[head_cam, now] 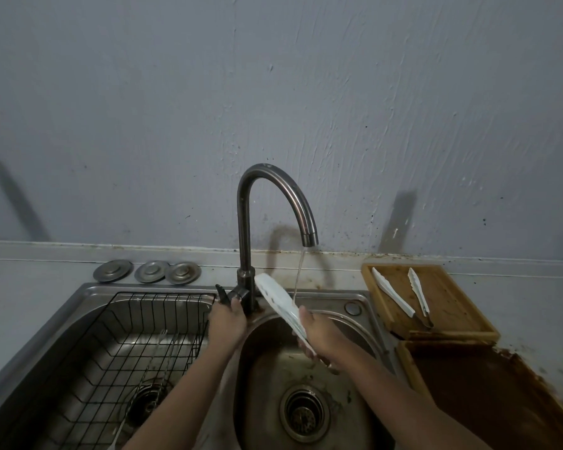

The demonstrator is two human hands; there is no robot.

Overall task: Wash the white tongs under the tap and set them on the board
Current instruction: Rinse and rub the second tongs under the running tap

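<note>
My right hand (319, 336) is closed around white tongs (278, 300) and holds them tilted over the right sink basin (273, 378). A thin stream of water (298, 277) falls from the dark curved tap (273, 196) onto them. The tongs' wide end points up and left, close to the tap's post. My left hand (226, 319) rests on the tap's lever handle (223, 292) at the base. Two more white tongs (392, 292) (418, 293) lie side by side on the wooden board (449, 297) to the right of the sink.
The left basin holds a black wire rack (137, 345) with a metal utensil in it. Three round metal sink covers (113, 271) sit on the counter behind it. A second, darker board (481, 394) lies nearer me on the right. A grey wall stands behind the tap.
</note>
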